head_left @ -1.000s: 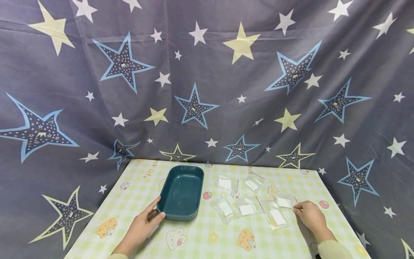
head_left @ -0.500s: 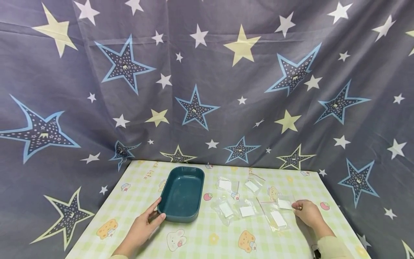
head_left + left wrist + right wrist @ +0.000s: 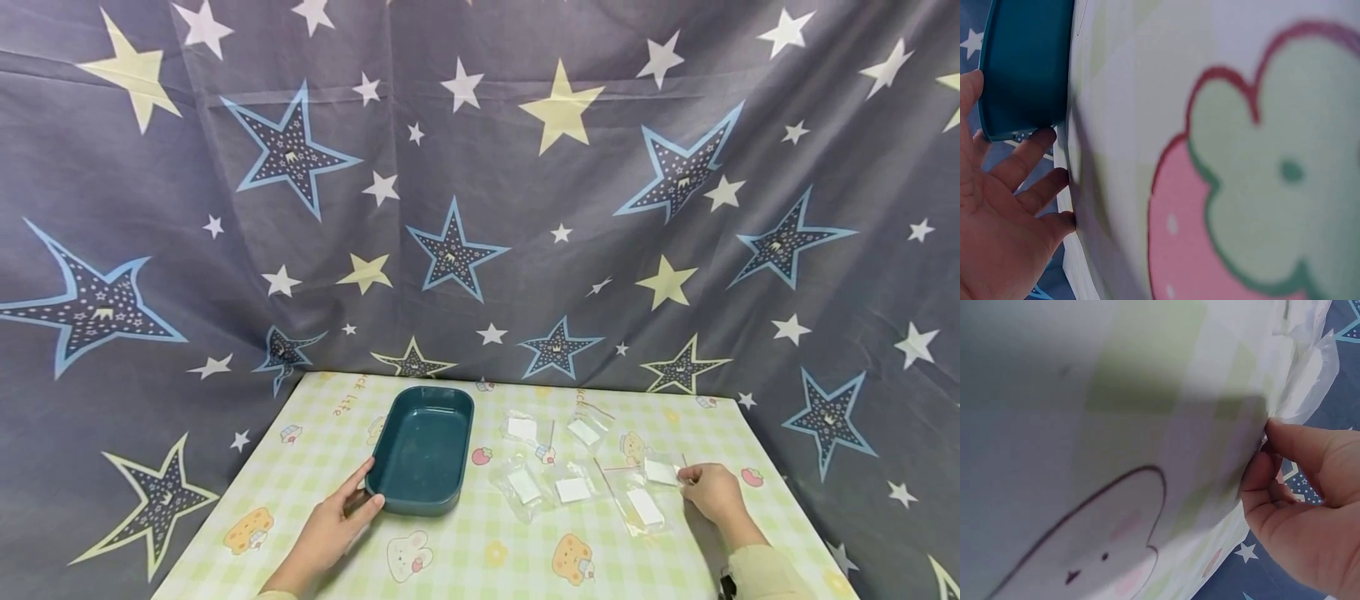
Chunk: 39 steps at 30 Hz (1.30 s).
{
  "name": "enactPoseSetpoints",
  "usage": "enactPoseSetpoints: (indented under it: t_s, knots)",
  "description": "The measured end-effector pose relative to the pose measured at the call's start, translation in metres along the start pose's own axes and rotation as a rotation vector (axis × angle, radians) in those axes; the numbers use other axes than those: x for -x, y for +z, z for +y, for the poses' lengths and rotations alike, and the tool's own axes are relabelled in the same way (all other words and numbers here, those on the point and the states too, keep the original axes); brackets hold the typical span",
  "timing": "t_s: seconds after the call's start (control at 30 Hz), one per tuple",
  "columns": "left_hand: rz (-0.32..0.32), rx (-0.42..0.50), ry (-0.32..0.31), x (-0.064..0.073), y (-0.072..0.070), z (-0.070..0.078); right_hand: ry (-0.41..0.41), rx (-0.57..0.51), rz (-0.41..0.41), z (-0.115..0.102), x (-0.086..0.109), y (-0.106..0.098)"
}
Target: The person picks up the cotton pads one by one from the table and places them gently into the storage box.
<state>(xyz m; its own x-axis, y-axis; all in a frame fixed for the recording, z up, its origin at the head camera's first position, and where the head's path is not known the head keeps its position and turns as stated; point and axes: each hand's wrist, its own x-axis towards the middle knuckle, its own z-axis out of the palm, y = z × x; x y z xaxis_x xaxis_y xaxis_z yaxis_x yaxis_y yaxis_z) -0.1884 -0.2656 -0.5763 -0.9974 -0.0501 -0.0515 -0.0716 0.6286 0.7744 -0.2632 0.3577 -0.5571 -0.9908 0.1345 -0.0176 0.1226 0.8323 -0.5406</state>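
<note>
A dark teal rectangular dish [image 3: 422,454] stands left of the middle of the table, with nothing in it. My left hand [image 3: 327,527] touches its near-left corner, thumb at the near side and forefinger along the left wall. In the left wrist view the other fingers [image 3: 1047,187] are spread loosely beside the dish. At the right, my right hand [image 3: 716,493] pinches the right end of a clear zip bag [image 3: 662,472] holding a white rectangular piece. The pinched end is partly hidden by the thumb and fingertips in the right wrist view.
Several more clear zip bags with white pieces lie between the dish and my right hand, among them one [image 3: 642,504] overlapping the pinched bag. A green-checked cloth [image 3: 480,567] covers the table. A star-patterned curtain [image 3: 480,167] hangs behind and at both sides.
My right hand has shifted slightly at the bag's end, its fingertips staying there. My left hand and the dish keep their places; the head view has tilted a little.
</note>
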Motion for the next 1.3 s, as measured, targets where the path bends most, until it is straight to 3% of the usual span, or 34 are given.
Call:
enactPoseSetpoints:
  t_s: [0.37,0.6,0.77,0.9,1.3]
  knots:
    - [0.002,-0.008,-0.005,0.000,0.003,-0.003,0.019,-0.084,0.001,-0.002,0.004,-0.001]
    - [0.001,-0.010,-0.014,0.000,0.003,-0.002,-0.053,-0.069,0.034,-0.007,0.006,-0.009]
    - [0.008,-0.008,-0.019,-0.001,0.003,-0.001,-0.114,-0.129,0.063,-0.015,0.011,-0.013]
    - [0.019,0.005,-0.032,-0.001,0.004,0.000,-0.110,-0.171,0.065,-0.023,0.015,-0.015]
    - [0.041,0.057,-0.043,-0.001,0.005,0.000,-0.009,-0.472,0.066,-0.052,0.021,-0.008]
